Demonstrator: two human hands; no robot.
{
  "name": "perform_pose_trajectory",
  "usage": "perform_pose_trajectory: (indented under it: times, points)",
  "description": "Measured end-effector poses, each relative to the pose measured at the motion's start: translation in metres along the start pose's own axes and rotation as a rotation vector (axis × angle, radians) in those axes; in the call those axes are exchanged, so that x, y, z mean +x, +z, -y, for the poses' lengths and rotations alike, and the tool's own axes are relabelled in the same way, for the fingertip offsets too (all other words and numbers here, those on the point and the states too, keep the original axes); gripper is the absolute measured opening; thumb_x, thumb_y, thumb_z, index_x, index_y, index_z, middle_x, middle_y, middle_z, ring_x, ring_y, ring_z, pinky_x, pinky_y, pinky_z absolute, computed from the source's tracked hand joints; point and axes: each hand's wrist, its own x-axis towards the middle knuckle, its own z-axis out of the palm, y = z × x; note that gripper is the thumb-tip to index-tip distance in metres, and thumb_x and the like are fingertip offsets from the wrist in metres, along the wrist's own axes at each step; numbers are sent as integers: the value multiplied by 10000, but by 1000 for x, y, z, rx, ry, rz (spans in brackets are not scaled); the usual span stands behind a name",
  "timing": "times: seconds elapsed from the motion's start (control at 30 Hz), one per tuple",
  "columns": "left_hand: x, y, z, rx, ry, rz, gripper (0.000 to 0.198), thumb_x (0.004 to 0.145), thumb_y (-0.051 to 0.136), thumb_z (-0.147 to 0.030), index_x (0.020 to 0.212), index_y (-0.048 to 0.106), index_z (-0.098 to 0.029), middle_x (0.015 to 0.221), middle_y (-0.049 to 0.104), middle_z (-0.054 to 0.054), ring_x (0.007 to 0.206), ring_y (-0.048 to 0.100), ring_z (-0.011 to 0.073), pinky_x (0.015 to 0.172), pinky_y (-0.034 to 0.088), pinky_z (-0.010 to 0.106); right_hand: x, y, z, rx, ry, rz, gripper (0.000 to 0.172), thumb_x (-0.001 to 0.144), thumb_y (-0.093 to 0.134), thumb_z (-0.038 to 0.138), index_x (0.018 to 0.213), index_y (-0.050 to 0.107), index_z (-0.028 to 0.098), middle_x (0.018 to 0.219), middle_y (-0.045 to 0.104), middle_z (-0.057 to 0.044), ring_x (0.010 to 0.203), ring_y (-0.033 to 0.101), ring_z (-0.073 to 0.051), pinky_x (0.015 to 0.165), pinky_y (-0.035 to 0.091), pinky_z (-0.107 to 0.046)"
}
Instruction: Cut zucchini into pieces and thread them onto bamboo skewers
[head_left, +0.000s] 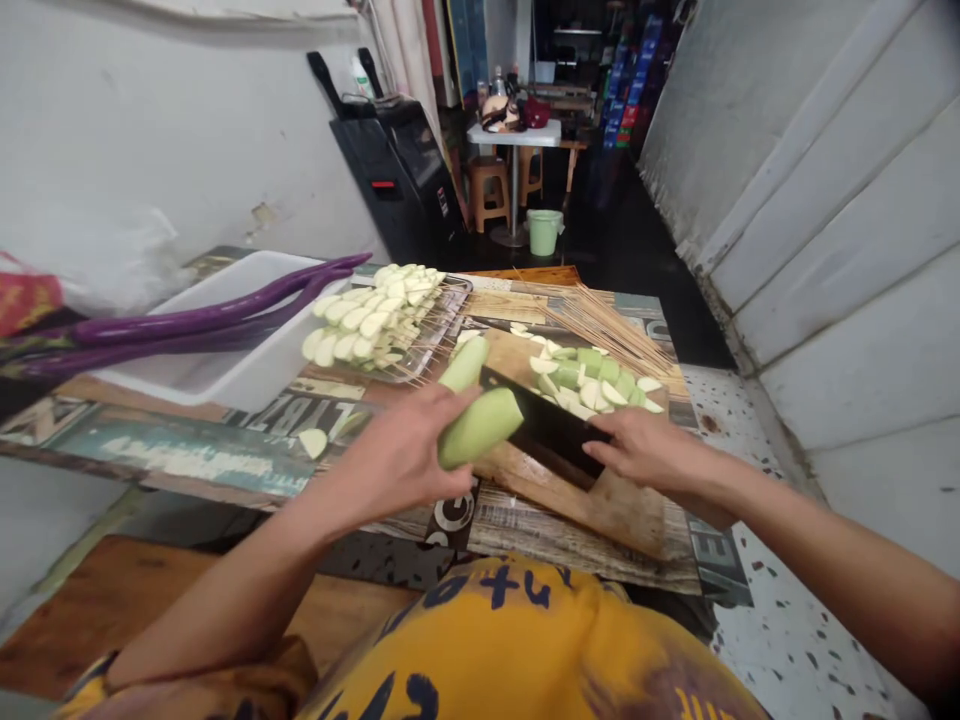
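Observation:
My left hand [420,440] is wrapped round a pale green zucchini-like vegetable [484,428] with a cut end. A second pale green piece [466,362] lies just beyond it, against my fingers; whether I grip it too is unclear. My right hand [641,445] grips a dark-bladed cleaver [547,420], its blade slanting over the wooden cutting board [615,515]. Right behind the blade lies a heap of cut slices [592,378], white inside with green rims. The cleaver's handle is mostly hidden in my fingers.
Skewered slices [375,312] are stacked on a metal tray [450,315]. Long purple eggplants [225,305] lie across a white bin [187,385]. Bamboo skewers [615,325] are spread at the back right. One loose slice [313,442] rests on the table [172,450]. A wall [855,250] stands at the right.

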Motion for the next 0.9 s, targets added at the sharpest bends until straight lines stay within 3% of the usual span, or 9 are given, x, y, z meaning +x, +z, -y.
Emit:
perform_pose_trajectory:
  times: [0.27, 0.4, 0.6, 0.73, 0.8, 0.9]
  points:
    - [43, 52, -31, 37, 100, 245, 654, 646, 623, -370, 1267, 476, -227, 978, 582, 71, 872, 597, 242, 750, 470, 306, 25, -4, -35, -141, 147, -113, 332, 888, 391, 366, 911, 633, 141, 860, 672, -122, 795, 620, -238, 611, 361, -282]
    - [55, 67, -34, 131, 115, 229, 644, 659, 624, -371, 1252, 470, -172, 981, 589, 99, 877, 600, 259, 764, 474, 319, 30, -7, -32, -165, 160, -149, 349, 886, 381, 377, 926, 632, 138, 903, 666, -148, 842, 622, -274, 633, 380, -309]
    - [53, 71, -34, 232, 226, 122, 646, 802, 546, -474, 1293, 423, -73, 974, 610, 152, 924, 591, 284, 801, 497, 373, -15, -9, -5, -132, 190, -156, 263, 903, 352, 296, 865, 576, 164, 712, 638, -98, 649, 608, -219, 524, 320, -281]
    - [55, 71, -27, 225, 525, -20, 378, 931, 381, -328, 1230, 495, -126, 1128, 591, 147, 1059, 555, 245, 926, 475, 379, -53, 0, 4, -258, 197, -73, 126, 810, 464, 193, 901, 546, 164, 511, 533, -35, 417, 497, -176, 406, 164, -280]
    - [56, 76, -21, 221, 673, -19, 331, 931, 358, -208, 1214, 512, -132, 1180, 581, 134, 1113, 533, 234, 972, 460, 377, -67, 9, 6, -317, 159, -129, 246, 698, 520, 137, 940, 549, 162, 452, 473, 3, 336, 417, -155, 384, 108, -288]
    - [58, 86, -12, 244, 742, -3, 335, 900, 389, -132, 1206, 520, -93, 1211, 565, 156, 1173, 495, 263, 999, 451, 404, -81, 21, 11, -308, 62, -295, 290, 586, 531, 134, 871, 550, 182, 429, 431, 22, 281, 338, -139, 377, 65, -297]
